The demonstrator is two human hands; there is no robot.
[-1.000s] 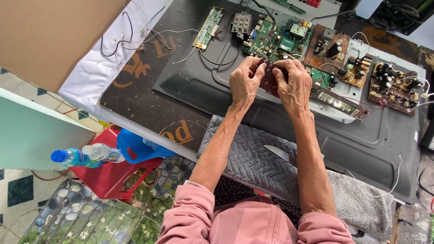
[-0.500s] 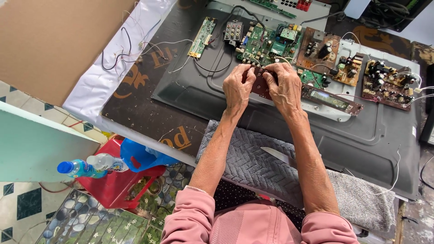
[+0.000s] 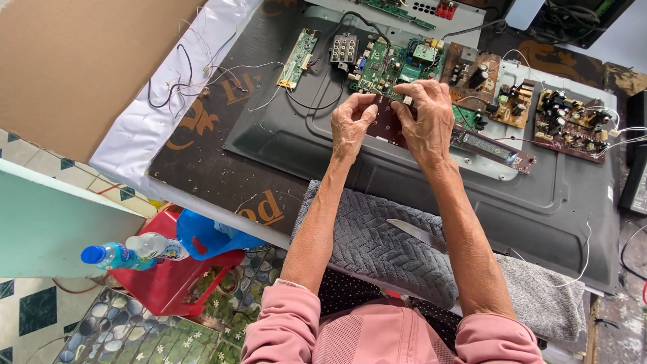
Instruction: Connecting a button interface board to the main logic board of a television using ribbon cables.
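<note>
- Head view: left hand [image 3: 352, 125] and right hand [image 3: 426, 118] both pinched one small dark-red circuit board [image 3: 389, 125] between fingertips, above the grey panel [image 3: 431, 182].
- One knife [image 3: 419, 236] lay near, on one grey towel [image 3: 377, 246].

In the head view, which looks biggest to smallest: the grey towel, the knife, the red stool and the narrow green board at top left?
1. Grey towel
2. Red stool, partly hidden and farther from the camera, so unsure
3. Knife and narrow green board look alike in length

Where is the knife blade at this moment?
In the head view, the knife blade lies on the grey towel at the near table edge, between the person's forearms, closer to the right one, below the right hand.
</note>
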